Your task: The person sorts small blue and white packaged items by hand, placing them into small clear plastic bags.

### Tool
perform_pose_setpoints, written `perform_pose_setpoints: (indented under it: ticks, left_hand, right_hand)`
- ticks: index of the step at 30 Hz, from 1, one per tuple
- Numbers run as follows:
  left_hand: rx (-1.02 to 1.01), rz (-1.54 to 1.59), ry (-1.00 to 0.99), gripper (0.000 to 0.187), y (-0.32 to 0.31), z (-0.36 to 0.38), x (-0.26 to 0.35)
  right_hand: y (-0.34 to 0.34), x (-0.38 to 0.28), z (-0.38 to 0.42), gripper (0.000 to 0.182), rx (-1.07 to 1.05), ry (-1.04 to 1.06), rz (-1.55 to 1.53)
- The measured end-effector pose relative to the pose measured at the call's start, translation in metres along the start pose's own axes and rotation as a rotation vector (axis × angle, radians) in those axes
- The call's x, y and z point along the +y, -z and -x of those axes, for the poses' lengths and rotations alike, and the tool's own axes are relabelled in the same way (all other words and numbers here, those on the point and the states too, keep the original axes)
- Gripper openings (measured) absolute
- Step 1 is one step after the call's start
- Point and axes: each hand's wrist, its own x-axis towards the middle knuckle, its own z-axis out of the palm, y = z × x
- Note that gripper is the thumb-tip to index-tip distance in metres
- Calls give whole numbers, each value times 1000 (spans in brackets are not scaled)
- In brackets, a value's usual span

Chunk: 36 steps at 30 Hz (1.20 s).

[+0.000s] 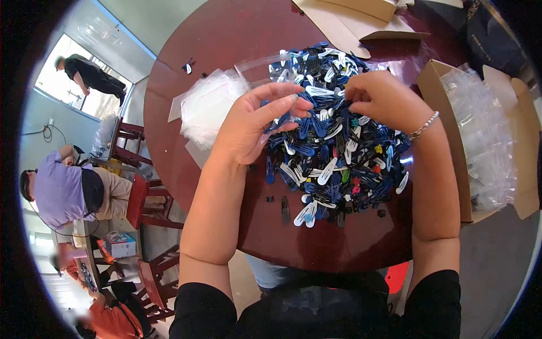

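Observation:
A large pile of hair clips (330, 161), mostly blue, black and white, lies on the round dark red table (186, 45). My left hand (262, 116) is at the pile's left side, its fingers curled round a clear plastic bag (267, 133) with blue clips showing in it. At the upper right of the pile, my right hand (381, 99) has its fingers bent and pressed together, down at the clips; what they pinch is hidden. A stack of clear bags (209, 110) lies just left of my left hand.
An open cardboard box (446, 141) of filled clear bags stands at the right. Flattened cardboard (333, 25) lies at the back. A few loose clips (285, 209) lie near the front. Several people, one in a purple shirt (62, 183), are at the left beyond red stools (144, 203).

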Motion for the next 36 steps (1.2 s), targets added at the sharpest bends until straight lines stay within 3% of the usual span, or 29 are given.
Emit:
perform_pose_setpoints:
  ticks: [6, 8, 13, 17, 20, 22, 25, 31, 36]
  left_hand:
    - [-22, -26, -10, 39, -1, 1, 2]
    - [-26, -40, -37, 39, 3, 0, 0]
    - [-91, 143, 27, 46, 11, -3, 1]
    - [-183, 209, 38, 59, 13, -4, -2]
    - [-269, 199, 54, 62, 10, -3, -1]
    - [-319, 177, 63, 62, 6, 1, 1]
    - [-371, 54, 63, 61, -2, 7, 3]
    - [-424, -60, 79, 60, -3, 4, -3]
    - [-409, -10, 70, 54, -3, 4, 0]
  right_hand:
    - [-14, -8, -6, 17, 87, -70, 120]
    - [-15, 0, -7, 15, 83, -84, 7]
    - [-13, 1, -7, 12, 90, -46, 11]
    - [-2, -18, -6, 12, 184, -81, -37]
    - [3, -32, -3, 11, 374, 53, -98]
    - [4, -52, 1, 11, 468, 105, -356]
    - [5, -74, 7, 11, 451, 190, -414]
    - [2, -78, 7, 15, 276, 85, -424]
    - [-3, -67, 4, 19, 420, 181, -409]
